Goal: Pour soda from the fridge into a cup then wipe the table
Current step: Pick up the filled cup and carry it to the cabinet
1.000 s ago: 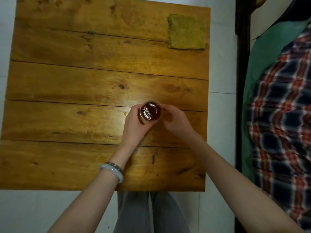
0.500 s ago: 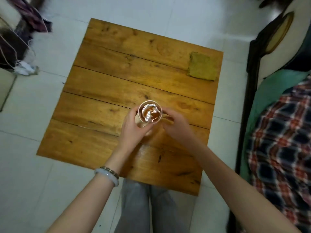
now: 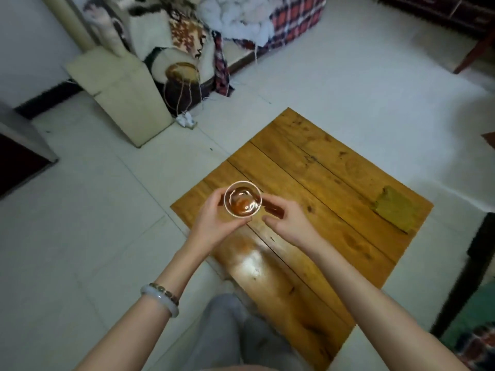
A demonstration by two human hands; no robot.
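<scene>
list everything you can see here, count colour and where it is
cup: one, clear with red-brown drink, held above the table's left part
table: one, brown wood planks, centre right
cloth: one, olive green, on the table near its right corner
cardboard: one, beige, on the floor upper left
jar: one, dark brown, beside the cardboard
plaid blanket: one, red and dark, top centre
bracelets: two, pale and beaded, left wrist
trousers: one pair, grey, bottom centre
left hand: one, holds the cup
right hand: one, fingers reach the cup's side
</scene>
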